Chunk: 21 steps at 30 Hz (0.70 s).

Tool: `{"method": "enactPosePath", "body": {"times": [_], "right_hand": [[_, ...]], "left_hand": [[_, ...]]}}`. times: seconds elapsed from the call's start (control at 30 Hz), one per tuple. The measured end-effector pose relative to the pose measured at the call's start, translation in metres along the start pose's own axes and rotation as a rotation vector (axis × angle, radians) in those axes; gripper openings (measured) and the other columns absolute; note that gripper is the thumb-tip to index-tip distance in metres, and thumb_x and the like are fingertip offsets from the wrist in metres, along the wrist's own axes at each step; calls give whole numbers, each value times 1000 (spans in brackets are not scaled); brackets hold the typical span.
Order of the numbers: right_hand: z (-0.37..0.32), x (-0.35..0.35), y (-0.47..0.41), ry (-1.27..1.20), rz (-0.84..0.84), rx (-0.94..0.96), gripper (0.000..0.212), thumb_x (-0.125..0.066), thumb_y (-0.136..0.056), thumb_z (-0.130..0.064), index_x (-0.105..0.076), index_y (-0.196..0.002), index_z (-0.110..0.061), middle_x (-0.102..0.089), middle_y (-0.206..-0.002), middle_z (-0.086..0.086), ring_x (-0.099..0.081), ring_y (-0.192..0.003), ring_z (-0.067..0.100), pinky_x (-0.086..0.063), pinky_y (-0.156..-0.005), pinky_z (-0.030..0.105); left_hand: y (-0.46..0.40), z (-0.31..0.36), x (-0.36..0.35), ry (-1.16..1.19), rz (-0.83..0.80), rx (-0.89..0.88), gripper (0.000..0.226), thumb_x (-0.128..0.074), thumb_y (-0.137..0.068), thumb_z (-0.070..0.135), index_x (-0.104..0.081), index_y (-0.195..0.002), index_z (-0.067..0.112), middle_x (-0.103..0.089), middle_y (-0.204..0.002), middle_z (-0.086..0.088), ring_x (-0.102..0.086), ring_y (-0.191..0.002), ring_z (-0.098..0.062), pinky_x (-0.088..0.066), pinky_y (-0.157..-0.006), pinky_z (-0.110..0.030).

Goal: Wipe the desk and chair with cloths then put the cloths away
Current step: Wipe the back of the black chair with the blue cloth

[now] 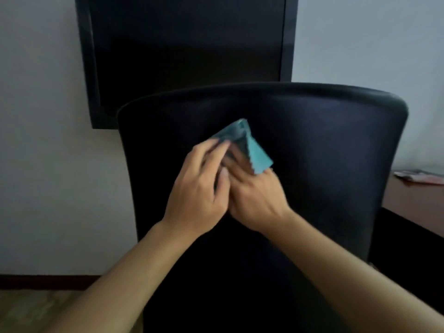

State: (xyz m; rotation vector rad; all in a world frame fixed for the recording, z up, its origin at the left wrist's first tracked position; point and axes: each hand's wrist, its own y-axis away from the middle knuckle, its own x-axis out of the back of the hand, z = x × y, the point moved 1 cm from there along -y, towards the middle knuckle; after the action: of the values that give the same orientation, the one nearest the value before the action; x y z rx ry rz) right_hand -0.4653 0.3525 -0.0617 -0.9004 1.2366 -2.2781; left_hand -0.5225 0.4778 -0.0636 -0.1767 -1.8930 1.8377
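Note:
A black chair (324, 145) fills the middle of the view, its tall backrest facing me. In front of the backrest both hands meet around a small teal cloth (254, 150). My left hand (201, 188) pinches the cloth's upper left part with its fingertips. My right hand (252, 193) holds the cloth from below, and a pointed flap hangs over its fingers. The hands are blurred, and I cannot tell whether the cloth touches the backrest.
A dark framed panel (187, 44) hangs on the pale wall behind the chair. At the right a reddish-brown desk (413, 203) carries some papers (420, 176). A dark baseboard and tan floor (36, 308) show at lower left.

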Motion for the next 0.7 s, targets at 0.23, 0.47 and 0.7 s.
{"method": "enactPosePath", "body": {"times": [0.23,0.47,0.7], "right_hand": [[91,62,86,157,141,-280,42,-42,-102,-20,-45,-142,-7,-40,-150,10,-25,-146,34,-30,-113,58],[49,16,237,85,100,-625,51,-40,-96,-16,-33,-145,-6,-34,-149,17,-19,-146,33,-24,-113,60],[-34,-32,343,-35,-87,-916,56,-40,-98,-31,-41,-141,6,-31,-154,20,-14,-149,36,-27,-112,56]], "left_hand": [[-29,104,-84,256,-66,-220,42,-52,-86,-3,-63,-126,3,-53,-137,-17,-52,-128,-29,-46,-105,-36],[77,128,-160,240,-304,-413,31,-59,-86,-3,-69,-114,6,-61,-129,-16,-56,-126,-27,-45,-107,-35],[192,121,-182,290,-600,-443,40,-61,-86,2,-66,-124,10,-59,-134,-12,-52,-131,-20,-49,-100,-29]]}}
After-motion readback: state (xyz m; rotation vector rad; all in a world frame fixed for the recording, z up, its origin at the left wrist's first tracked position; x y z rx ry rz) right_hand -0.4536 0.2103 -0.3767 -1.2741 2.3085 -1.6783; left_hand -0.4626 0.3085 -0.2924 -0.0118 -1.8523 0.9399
